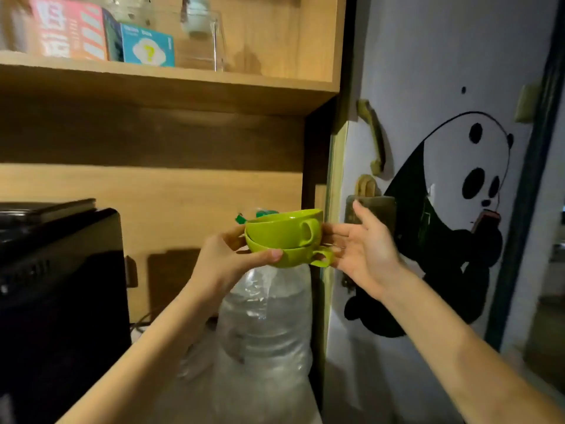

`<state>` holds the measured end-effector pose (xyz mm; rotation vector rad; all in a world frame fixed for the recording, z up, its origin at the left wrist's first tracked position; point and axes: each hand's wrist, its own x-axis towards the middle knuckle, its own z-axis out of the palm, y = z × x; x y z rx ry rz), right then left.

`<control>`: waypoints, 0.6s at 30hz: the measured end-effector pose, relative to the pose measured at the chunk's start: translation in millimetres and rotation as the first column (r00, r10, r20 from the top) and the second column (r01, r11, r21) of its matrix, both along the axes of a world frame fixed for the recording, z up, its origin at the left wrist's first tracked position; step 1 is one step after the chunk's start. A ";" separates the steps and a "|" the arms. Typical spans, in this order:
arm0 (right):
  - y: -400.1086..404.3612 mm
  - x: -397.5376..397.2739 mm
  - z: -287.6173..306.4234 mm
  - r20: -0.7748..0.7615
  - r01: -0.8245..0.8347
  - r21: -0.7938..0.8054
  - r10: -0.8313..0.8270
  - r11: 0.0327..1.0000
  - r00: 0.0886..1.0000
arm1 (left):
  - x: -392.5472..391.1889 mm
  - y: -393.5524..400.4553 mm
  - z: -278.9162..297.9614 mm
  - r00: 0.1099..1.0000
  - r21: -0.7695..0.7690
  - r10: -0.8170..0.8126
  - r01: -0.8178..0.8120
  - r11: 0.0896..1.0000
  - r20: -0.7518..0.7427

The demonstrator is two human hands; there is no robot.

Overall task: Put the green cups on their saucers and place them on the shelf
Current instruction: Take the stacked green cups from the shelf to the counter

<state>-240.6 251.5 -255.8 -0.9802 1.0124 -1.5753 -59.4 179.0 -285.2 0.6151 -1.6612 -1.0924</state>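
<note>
Your left hand (227, 257) has hold of two green cups (282, 237), one nested inside the other, with its thumb pressed under the lower cup and its fingers curled round the far side. You are holding them in the air in front of the wooden shelf unit, just above a large clear water bottle (264, 335). Both cup handles point to the right, the lower handle sticking out below the upper one. Your right hand (363, 244) is spread open, palm toward the cups, its fingertips at the handles; whether they press on them you cannot tell from here. The upper shelf (171, 76) carries a pink box (68, 29), a blue box (146, 45) with a question mark and a clear case (203, 38). A black appliance (59, 286) stands at your left, and a panda picture (452, 215) covers the door at your right.
</note>
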 end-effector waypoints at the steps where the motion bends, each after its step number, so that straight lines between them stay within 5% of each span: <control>1: 3.1 0.0 -14.0 0.041 0.006 0.015 -0.007 1.000 0.999 | 0.6 3.1 -13.9 1.000 0.009 0.000 0.000 1.000 0.003; 9: 11.4 3.7 -121.4 0.233 0.009 0.180 -0.051 0.984 0.971 | 3.0 14.9 -123.9 0.999 0.083 -0.004 0.000 0.997 0.050; 18: 10.3 8.9 -230.8 0.214 0.025 0.347 -0.105 0.937 0.971 | 12.7 26.1 -236.3 0.994 0.270 -0.026 -0.003 0.963 0.103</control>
